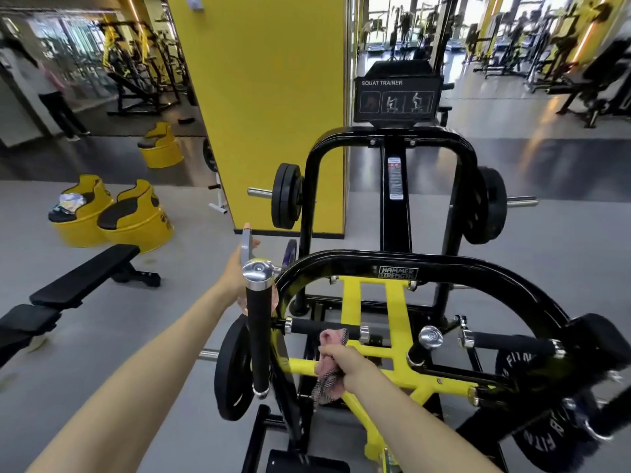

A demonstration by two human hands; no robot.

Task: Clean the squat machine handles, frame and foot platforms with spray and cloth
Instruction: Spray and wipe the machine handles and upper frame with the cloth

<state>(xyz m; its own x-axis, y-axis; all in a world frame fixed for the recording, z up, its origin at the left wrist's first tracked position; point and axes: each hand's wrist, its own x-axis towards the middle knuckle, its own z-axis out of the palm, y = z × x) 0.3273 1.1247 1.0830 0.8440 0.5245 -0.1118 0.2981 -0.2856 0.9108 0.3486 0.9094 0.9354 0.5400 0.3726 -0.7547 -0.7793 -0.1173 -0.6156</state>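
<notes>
Right hand [345, 365]: your fingers are clamped on the pink cloth [333, 337], just below the horizontal grip [324, 325], above the yellow frame [392, 349]. Left hand [234, 278]: your fingers are wrapped round the spray [246, 245], behind the upright handle [258, 331].

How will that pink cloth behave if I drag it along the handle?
Probably floppy: the pink cloth bunches above the right hand and droops below it. Likely light, since one fist carries it. Its loose tail might snag on the yellow frame.
</notes>
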